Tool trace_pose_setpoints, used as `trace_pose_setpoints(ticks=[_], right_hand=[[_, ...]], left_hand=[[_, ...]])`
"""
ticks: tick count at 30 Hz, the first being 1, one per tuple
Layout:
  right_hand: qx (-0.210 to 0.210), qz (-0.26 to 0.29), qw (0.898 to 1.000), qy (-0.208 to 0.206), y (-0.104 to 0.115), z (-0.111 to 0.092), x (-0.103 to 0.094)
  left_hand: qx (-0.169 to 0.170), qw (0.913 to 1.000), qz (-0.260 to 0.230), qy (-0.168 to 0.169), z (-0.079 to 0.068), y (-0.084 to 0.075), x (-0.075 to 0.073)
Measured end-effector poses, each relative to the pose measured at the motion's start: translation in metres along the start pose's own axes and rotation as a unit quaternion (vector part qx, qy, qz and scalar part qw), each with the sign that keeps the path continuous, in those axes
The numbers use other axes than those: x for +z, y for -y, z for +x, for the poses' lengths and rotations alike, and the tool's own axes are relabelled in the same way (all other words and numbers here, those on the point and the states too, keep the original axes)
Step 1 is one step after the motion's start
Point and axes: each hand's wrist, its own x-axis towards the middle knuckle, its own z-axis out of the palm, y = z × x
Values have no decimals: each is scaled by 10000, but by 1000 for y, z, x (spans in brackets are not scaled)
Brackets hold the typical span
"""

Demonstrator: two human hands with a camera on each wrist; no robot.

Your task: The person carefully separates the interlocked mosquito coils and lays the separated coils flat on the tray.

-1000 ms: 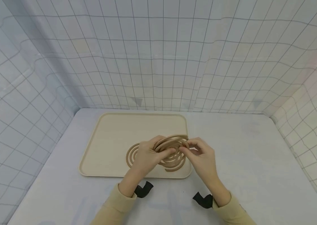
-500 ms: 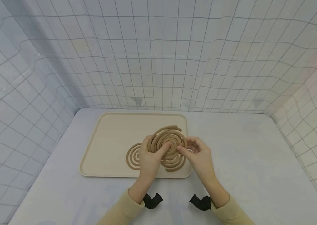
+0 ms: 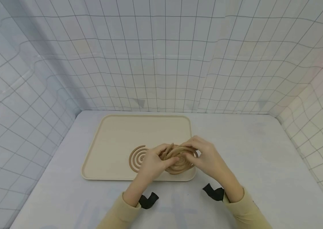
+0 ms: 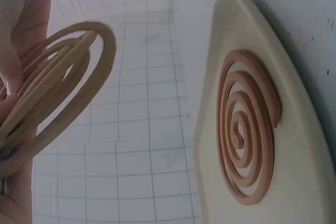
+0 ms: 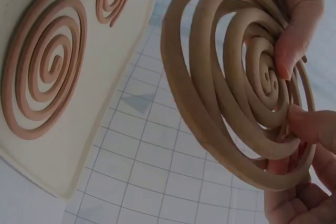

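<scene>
A brown mosquito coil pair, its spirals nested together, is held between both hands; in the right wrist view the mosquito coils (image 5: pixel 202 93) fan apart in loose loops around one centre. My left hand (image 3: pixel 152 162) grips their left side, thumb over the front. The right hand (image 3: pixel 207 156) pinches the right side between thumb and fingers. On the beige tray (image 3: pixel 118 133), a flat mosquito coil (image 4: pixel 257 129) lies to the left, partly behind the left hand in the head view. Another flat mosquito coil (image 5: pixel 44 61) lies at the tray's right end, overlapped by the held pair in the head view.
The tray rests on a white-covered table (image 3: pixel 250 152). Grid-patterned white curtains (image 3: pixel 161 63) enclose the back and both sides. A black strap (image 3: pixel 149 201) hangs at the left wrist, and another black strap (image 3: pixel 214 192) at the right one.
Both hands first tilt the nested coils up to face the head camera, then tip them flatter and lower. The right hand has shifted right, and the loops look more spread.
</scene>
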Motion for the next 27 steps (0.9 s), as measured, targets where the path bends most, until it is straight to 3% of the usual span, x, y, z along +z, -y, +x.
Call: trace_pose_setpoints(ticks=[5,7,10,12,14,16,21,25,27], right_hand=[[689,409,9941,-729,-1,-2,8],[1142,835,9861,-873,-1,-4,12],[1840,1517,9671,-881,1,-7,17],[2169,1826,9550,-871,2,-8,20],[2296,1951,9491,-918,2,-8,20],[2180,1784,9549,-939,1,-7,18],[1285,908,9844,-783,-1,-4,9],[579,302,9971,-402,0,-3,2],[288,41,9993,-218,1,-2,-1]], left_hand=[[-349,9940,-607,-837,-2,2,5],[-412,9864,-994,-1243,-3,2,5],[-183,9762,-1302,-1723,-2,2,7],[-36,9733,-1426,-1800,-3,3,9],[1,9740,-1467,-1727,-3,3,10],[-98,9772,-1437,-1558,-4,3,9],[-269,9899,-1071,-884,-4,0,6],[-12,9972,-475,-584,-5,-1,9],[133,9980,-211,-588,-5,-1,11]])
